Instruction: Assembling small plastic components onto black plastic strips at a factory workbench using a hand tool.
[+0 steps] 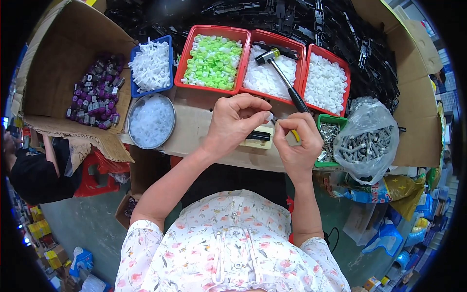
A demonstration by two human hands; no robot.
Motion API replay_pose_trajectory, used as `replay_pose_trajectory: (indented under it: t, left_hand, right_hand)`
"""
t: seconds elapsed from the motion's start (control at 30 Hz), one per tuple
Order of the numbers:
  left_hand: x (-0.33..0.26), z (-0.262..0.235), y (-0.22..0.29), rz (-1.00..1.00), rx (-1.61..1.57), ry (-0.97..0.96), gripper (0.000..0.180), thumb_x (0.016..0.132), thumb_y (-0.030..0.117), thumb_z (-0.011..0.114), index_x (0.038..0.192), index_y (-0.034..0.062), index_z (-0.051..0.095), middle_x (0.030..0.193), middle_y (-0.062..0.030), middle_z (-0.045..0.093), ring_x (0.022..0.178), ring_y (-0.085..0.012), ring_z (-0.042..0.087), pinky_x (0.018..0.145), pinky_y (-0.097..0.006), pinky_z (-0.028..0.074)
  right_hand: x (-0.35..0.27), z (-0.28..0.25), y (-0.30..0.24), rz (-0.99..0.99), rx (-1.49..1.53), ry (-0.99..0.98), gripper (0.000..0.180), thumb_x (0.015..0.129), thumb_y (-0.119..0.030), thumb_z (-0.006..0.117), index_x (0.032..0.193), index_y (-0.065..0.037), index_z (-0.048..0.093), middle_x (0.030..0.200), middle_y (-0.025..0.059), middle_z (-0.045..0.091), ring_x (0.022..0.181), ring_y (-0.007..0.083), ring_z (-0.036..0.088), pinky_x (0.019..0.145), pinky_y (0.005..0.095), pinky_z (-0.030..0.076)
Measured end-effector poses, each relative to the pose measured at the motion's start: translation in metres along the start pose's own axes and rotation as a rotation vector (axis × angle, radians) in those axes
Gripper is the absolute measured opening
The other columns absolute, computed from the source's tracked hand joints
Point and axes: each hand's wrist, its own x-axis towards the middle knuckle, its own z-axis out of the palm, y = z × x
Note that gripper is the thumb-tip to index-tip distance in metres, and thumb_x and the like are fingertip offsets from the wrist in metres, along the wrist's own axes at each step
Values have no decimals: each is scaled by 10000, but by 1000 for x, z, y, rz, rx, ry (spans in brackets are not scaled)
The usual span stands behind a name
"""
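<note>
— Head view: why are both hands raised together over the tabletop (204,131)?
— They share one small white cap (270,116). The left hand (236,121) pinches it in its fingers from above; the right hand (297,141) has its fingers closed on the cap's other side, over the cream block (259,136).
— And the trays?
— Green caps (212,61) and white discs (325,82) sit just ahead, within reach; the hammer (284,78) lies across a red tray (272,65), handle toward the right hand.

Beyond your hands, red trays (212,30) of green and white caps, a hammer (284,78) across them, left a cardboard box (53,63) of purple pieces, right a bag (368,141) of grey parts.
</note>
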Motion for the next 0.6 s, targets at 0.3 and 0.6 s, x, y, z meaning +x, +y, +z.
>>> replay_pose_trajectory:
  t: [0.3,0.6]
  left_hand:
    - [-4,6,-2,39,18,56,153,832,-23,729,983,-47,740,936,-84,722,829,-107,691,747,-238,573]
    - [-9,6,-7,208,144,113,143,809,-25,733,952,-23,746,902,-87,727,749,-112,683,660,-240,549]
  right_hand:
    - [-6,0,1,-46,-57,-13,171,703,102,722,828,5,661,814,84,622,668,172,620,631,282,499]
    - [-6,5,-2,-275,-276,-9,239,682,82,755,877,-25,668,832,87,637,700,223,635,632,314,507]
